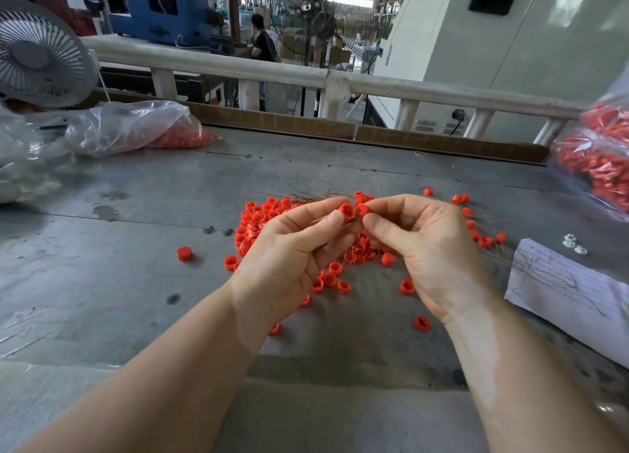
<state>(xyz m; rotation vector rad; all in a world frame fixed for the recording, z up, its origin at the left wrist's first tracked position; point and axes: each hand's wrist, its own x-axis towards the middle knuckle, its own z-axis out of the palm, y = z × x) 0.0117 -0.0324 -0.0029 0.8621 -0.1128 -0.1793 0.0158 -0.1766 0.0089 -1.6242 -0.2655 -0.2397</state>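
At frame centre, my left hand [292, 245] pinched a red cap [347, 211], mouth facing me; my right hand [422, 245] pinched a red piece [363, 209] touching its right side.

Dozens of red caps [258, 216], three white nuts [574, 243], one paper sheet [561, 282], one desk fan [37, 55]

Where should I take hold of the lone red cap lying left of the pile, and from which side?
Pinch the lone red cap across its round side wall, coming straight down from above. It sits flat on the table with its closed face up, apart from the pile, so both sides of the wall are free.
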